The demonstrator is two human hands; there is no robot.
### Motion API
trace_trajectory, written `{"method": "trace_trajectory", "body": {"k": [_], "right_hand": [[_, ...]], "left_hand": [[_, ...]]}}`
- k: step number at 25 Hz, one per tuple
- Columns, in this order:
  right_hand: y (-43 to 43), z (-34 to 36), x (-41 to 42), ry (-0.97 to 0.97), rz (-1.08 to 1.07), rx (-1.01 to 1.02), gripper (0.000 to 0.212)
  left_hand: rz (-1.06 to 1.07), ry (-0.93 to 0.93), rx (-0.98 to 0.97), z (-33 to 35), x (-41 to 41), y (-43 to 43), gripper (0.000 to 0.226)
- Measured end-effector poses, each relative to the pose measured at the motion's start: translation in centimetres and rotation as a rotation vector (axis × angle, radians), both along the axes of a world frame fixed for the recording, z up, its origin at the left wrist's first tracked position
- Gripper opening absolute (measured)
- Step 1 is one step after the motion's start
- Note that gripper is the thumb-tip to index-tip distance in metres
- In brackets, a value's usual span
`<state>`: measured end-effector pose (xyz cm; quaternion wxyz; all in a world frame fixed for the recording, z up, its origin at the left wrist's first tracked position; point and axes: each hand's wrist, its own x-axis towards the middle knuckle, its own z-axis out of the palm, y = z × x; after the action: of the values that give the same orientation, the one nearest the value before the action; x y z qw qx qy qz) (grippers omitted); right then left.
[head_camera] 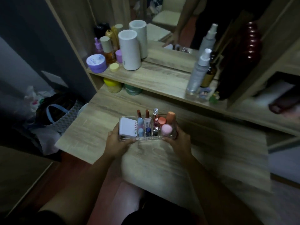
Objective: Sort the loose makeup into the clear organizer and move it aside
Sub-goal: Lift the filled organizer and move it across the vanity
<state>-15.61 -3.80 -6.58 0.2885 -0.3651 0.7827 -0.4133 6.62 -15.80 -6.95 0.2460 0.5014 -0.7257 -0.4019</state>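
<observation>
— Gripping both ends, then? The left hand [119, 140] clasps the clear organizer [146, 127] at the white compact [127, 128], the right hand [176, 140] at the pink-capped jar [166, 129].

— Yes, and it sits near the front edge of the wooden desk [211, 143], already full. Keep it level, I'd say; the lipsticks [139, 113] stand tall at the back.

— Aside to where?

— Probably slide it low, stopping short of the spray bottle [197, 73] on the shelf [162, 78] beyond.

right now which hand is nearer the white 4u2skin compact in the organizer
Left. The left hand grips the clear organizer at the end where the white compact sits, right beside it. The right hand holds the opposite end, next to the pink-capped items.
</observation>
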Motion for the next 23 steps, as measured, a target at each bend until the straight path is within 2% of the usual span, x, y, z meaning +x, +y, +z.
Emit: {"method": "trace_trajectory", "body": {"k": [2,5,13,15,19,23], "right_hand": [[2.2,0.2,-1.2,-0.05,-0.065,-0.014,0.058],[5.0,0.0,-2.9,-0.106,-0.145,0.008,0.064],[12.0,-0.6,-6.6,-0.016,-0.384,0.097,0.065],[12.6,-0.6,-7.1,-0.009,-0.398,0.101,0.063],[13.1,-0.5,-7.3,-0.007,-0.402,0.113,0.045],[14.8,-0.5,-9.6,0.028,-0.396,0.091,0.046]], "left_hand": [[-0.087,-0.004,-0.003,-0.2,-2.0,0.1,0.079],[-0.173,-0.003,0.02,-0.5,-5.3,1.0,0.082],[-0.421,0.039,0.069,-0.4,-13.0,4.1,0.076],[-0.429,0.044,0.112,-0.6,-13.5,4.6,0.077],[-0.446,0.06,0.117,-0.7,-13.9,4.9,0.078],[-0.473,0.034,0.092,-0.4,-16.8,6.6,0.08]]}}
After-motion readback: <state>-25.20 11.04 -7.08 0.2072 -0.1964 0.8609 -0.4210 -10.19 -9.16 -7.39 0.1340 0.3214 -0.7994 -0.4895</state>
